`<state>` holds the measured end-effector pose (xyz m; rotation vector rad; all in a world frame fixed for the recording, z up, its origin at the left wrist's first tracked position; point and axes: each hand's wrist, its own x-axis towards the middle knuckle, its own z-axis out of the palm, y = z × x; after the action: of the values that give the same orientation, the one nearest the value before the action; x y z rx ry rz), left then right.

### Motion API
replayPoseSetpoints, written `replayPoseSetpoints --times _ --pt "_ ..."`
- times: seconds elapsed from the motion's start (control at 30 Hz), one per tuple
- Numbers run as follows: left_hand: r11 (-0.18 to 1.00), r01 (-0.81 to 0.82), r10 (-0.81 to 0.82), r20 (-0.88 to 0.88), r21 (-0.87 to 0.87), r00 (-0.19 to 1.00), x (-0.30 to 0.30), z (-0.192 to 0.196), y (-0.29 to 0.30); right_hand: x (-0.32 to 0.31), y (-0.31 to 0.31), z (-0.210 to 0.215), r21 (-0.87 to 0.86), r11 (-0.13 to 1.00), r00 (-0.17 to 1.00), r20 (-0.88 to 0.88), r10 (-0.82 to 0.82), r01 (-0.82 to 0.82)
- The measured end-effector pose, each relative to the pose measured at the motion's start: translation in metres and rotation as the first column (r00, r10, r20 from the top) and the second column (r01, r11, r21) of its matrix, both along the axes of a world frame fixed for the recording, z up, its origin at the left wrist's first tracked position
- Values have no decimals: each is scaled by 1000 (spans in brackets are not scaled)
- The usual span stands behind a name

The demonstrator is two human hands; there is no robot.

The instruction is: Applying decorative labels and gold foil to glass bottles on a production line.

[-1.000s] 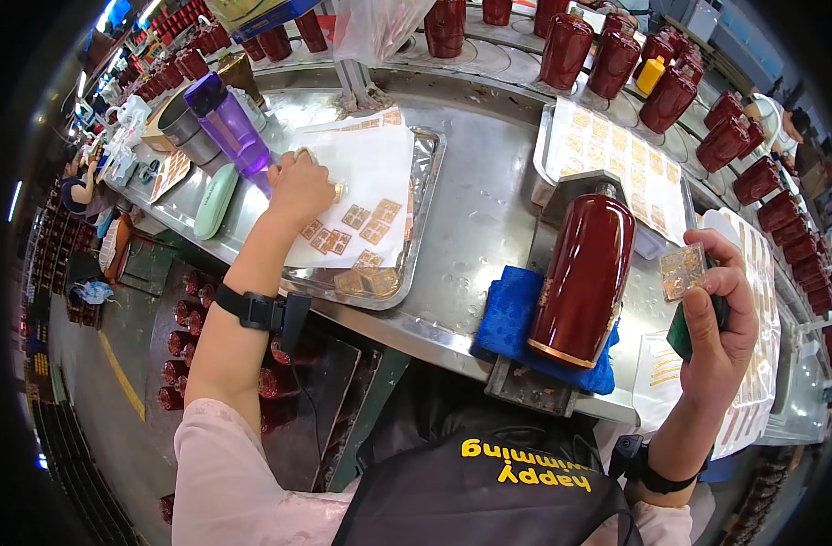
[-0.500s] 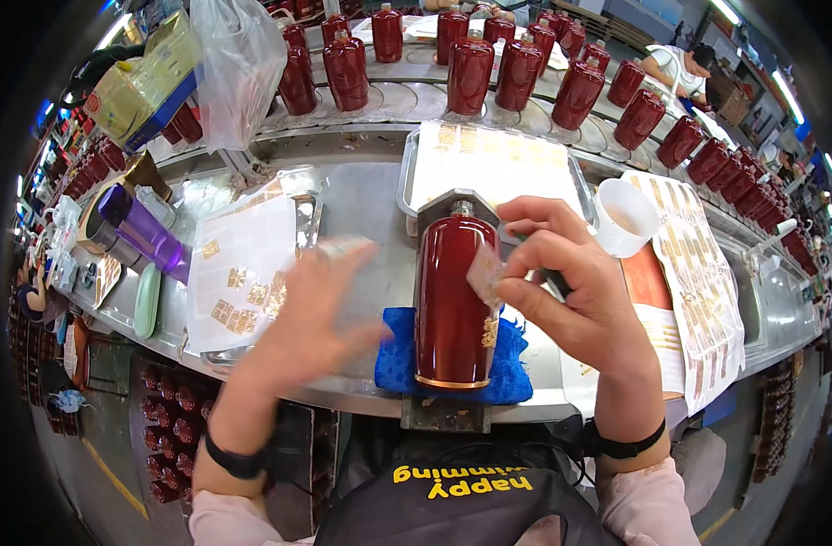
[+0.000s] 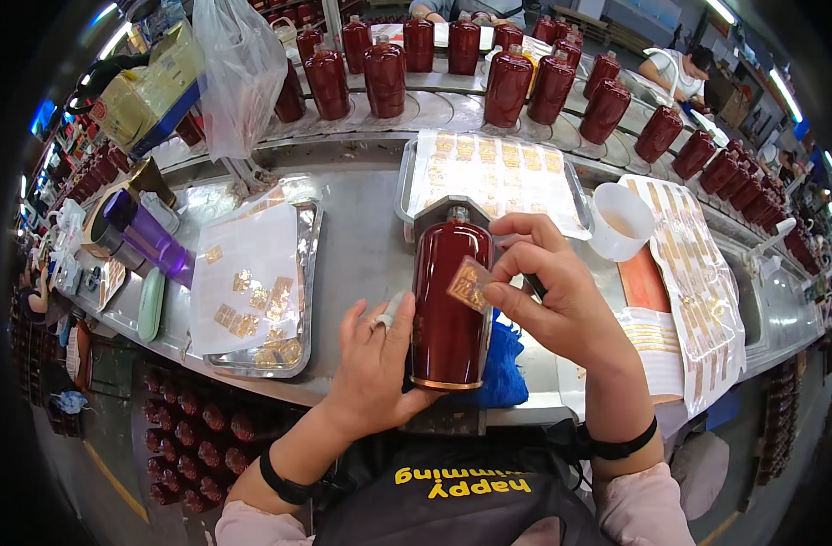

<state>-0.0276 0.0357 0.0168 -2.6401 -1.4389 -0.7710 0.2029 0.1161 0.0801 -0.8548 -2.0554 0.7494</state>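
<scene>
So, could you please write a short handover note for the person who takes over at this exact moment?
Left hand: open, palm against the left side of the dark red bottle, steadying it.
Right hand: pinching a small gold label at the bottle's front; whether it touches yet is unclear.
Bottle lies on a blue cloth in a holder.
Left metal tray: white sheet with some gold labels remaining.
Done: bottle in place, label picked up.
Left: likely press the label on flat.
</scene>
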Motion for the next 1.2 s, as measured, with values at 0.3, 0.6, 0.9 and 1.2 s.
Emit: replayPoseSetpoints --times 0.3,0.6,0.9,1.2 --pt "714 494 400 868 -496 295 18 11 45 -6 7 -20 34 997 996 58 -73 71" --pt "791 448 340 908 -417 246 37 -11 64 1 -9 -38 308 927 974 2 -227 216" --pt "724 553 386 906 -413 171 33 -5 68 -7 -27 -51 287 944 975 100 -199 163" --pt "740 517 374 902 -429 214 29 -8 71 -11 -25 -51 293 941 970 119 -211 169"
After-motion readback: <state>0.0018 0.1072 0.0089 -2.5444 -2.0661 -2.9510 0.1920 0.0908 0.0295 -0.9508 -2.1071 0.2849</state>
